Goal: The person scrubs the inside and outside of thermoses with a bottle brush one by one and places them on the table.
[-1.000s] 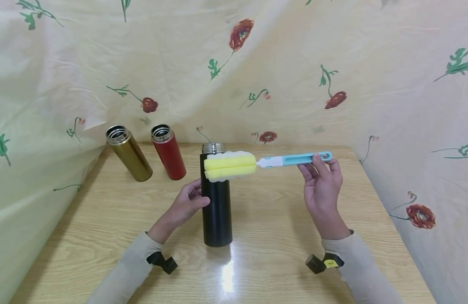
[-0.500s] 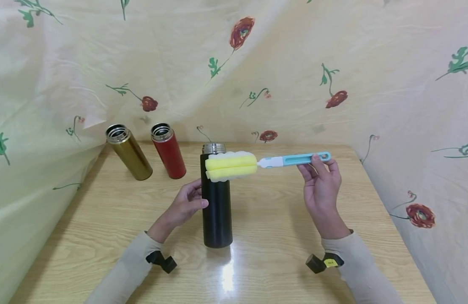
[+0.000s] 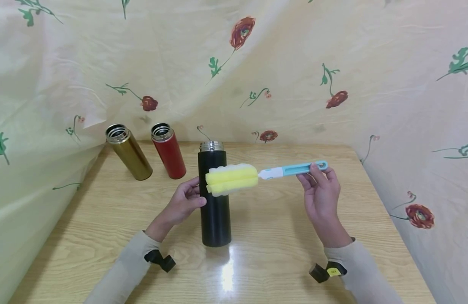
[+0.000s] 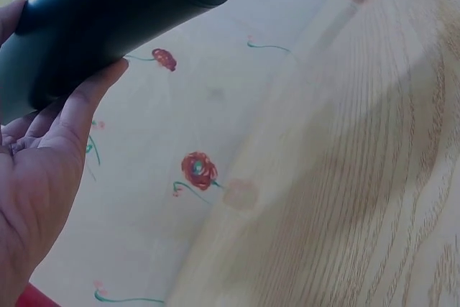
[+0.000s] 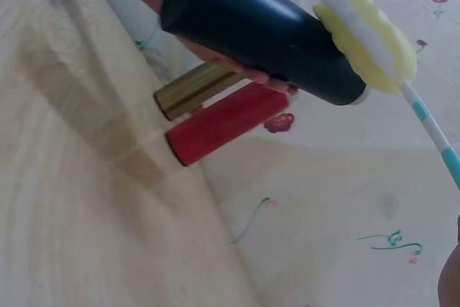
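My left hand [image 3: 185,202] grips a tall black thermos [image 3: 216,215] round its side, thumb in front and fingers behind. The flask is lidless, with a steel threaded neck at its top, and in the right wrist view its base is clear of the table. Between thumb and fingers my right hand [image 3: 322,196] pinches the blue end of a bottle brush [image 3: 295,169]. Its yellow and white sponge head [image 5: 366,34] points left and overlaps the upper body of the thermos in the head view. Part of the thermos is hidden behind the sponge.
A gold thermos [image 3: 132,156] and a red thermos [image 3: 169,154], both without lids, stand at the back left of the wooden table [image 3: 272,253]. A flowered cloth [image 3: 295,63] hangs behind and along the sides.
The bottle brush has dropped lower across the thermos, its sponge head moving down from near the neck. The thermos has shifted slightly left and up with my left hand.
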The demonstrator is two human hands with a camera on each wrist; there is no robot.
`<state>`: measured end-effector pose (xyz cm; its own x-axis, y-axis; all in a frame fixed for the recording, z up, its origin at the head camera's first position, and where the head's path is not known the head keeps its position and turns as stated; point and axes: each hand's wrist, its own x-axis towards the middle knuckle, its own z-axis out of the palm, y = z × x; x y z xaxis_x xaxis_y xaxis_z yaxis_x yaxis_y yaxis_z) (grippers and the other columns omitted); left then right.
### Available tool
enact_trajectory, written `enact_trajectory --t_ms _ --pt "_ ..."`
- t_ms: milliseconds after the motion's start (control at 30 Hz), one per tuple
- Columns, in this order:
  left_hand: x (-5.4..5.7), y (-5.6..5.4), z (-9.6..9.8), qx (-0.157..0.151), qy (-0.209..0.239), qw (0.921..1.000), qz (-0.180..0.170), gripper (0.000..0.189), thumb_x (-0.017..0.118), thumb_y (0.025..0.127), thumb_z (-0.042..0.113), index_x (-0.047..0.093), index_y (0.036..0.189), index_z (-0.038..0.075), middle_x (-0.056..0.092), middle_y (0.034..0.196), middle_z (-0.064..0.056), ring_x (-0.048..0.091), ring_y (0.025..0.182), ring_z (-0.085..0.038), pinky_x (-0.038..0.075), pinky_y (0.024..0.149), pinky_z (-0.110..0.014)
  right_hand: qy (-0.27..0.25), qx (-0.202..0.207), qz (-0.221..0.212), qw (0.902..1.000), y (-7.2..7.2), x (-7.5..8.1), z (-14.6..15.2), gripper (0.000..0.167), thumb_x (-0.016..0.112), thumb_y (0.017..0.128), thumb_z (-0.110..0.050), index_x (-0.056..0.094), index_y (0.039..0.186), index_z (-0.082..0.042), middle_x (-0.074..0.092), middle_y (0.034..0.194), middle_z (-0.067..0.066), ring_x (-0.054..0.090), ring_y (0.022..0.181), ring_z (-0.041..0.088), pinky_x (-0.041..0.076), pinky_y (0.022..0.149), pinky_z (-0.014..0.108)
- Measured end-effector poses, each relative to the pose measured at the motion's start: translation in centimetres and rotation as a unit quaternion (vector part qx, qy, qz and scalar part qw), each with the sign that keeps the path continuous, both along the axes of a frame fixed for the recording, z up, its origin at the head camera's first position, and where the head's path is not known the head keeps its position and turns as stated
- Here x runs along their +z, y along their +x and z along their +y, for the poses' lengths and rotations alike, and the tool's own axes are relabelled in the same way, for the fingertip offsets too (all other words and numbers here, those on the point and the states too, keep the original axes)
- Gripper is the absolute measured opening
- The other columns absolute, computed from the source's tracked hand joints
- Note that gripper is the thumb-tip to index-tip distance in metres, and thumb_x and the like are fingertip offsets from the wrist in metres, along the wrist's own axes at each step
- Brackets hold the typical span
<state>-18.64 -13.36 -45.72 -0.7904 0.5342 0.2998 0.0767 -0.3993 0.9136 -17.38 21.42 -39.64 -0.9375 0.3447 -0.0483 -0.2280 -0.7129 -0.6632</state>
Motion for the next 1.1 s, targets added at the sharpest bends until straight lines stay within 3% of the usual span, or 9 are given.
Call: enact_trajectory --t_ms 233,533,800,1100 --pt "0.0 -0.1 -0.2 -0.007 0.011 0.9999 0.003 0.049 0.069 0.095 0.013 0.056 0.142 0.011 0.072 0.121 -0.002 0.071 0.101 -0.013 0.059 0.091 -0.029 0.024 0.031 -0.037 0.9985 1.4 -1.4 0.3 0.014 0.067 0.097 -0.003 0.053 0.102 -0.002 0.065 0.092 0.006 0.072 0.076 0.017 0.06 0.08 0.024" --pt "0.1 -0.3 -0.5 -0.005 0.001 1.0 0.002 0.051 0.066 0.096 0.01 0.053 0.145 0.012 0.069 0.129 -0.002 0.07 0.107 -0.015 0.057 0.096 -0.032 0.039 0.045 -0.043 0.9973 2.8 -2.8 0.7 0.008 0.062 0.1 -0.001 0.054 0.097 -0.003 0.061 0.095 0.006 0.072 0.077 0.017 0.06 0.083 0.025" --pt "0.0 -0.7 -0.8 0.014 -0.013 0.9995 -0.025 0.052 0.058 0.095 0.002 0.052 0.146 0.013 0.069 0.129 -0.001 0.069 0.113 -0.016 0.057 0.096 -0.033 0.096 0.059 0.017 0.9935 4.2 -3.5 0.9 0.006 0.056 0.102 0.002 0.055 0.1 -0.004 0.067 0.093 0.007 0.074 0.08 0.018 0.06 0.084 0.031" --pt "0.0 -0.9 -1.1 0.023 -0.024 0.999 -0.03 0.057 0.059 0.095 0.003 0.045 0.151 0.008 0.068 0.131 -0.001 0.069 0.114 -0.017 0.057 0.095 -0.035 0.081 0.081 0.125 0.9855 5.4 -3.4 0.7 0.011 0.049 0.102 0.011 0.054 0.106 0.003 0.074 0.092 0.015 0.076 0.084 0.023 0.061 0.08 0.036"
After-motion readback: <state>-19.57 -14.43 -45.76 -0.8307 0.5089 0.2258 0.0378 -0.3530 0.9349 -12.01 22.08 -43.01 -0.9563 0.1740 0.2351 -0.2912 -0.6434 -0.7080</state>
